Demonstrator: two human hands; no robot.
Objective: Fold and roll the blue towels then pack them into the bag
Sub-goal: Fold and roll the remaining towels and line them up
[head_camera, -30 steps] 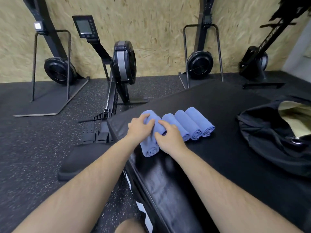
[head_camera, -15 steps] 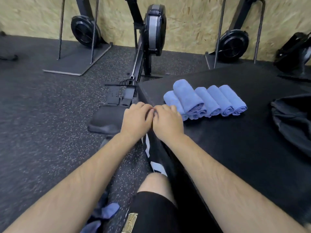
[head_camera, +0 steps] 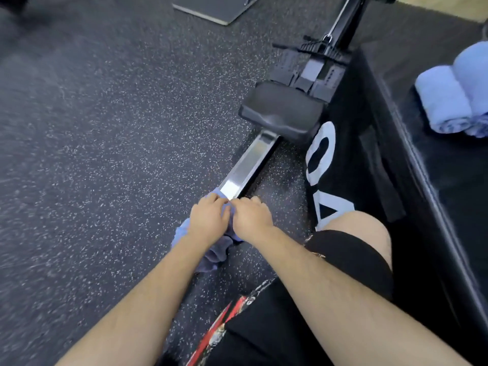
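Note:
A crumpled blue towel (head_camera: 211, 250) lies on the speckled floor by the rowing machine's metal rail (head_camera: 248, 165). My left hand (head_camera: 208, 219) and my right hand (head_camera: 250, 216) are side by side on top of it, fingers curled into the cloth. Rolled blue towels (head_camera: 449, 101) lie on the black padded box (head_camera: 390, 159) at the right edge of the head view. The bag is out of view.
The rower's black seat (head_camera: 280, 109) and footrests (head_camera: 309, 64) stand just ahead on the rail. My bare knee (head_camera: 359, 228) in black shorts is between the rail and the box. A flat grey base plate (head_camera: 219, 9) lies far ahead.
My view has swung down and left from the box top to the floor. Both hands left the rolled towels and dropped onto a loose blue towel by the rail.

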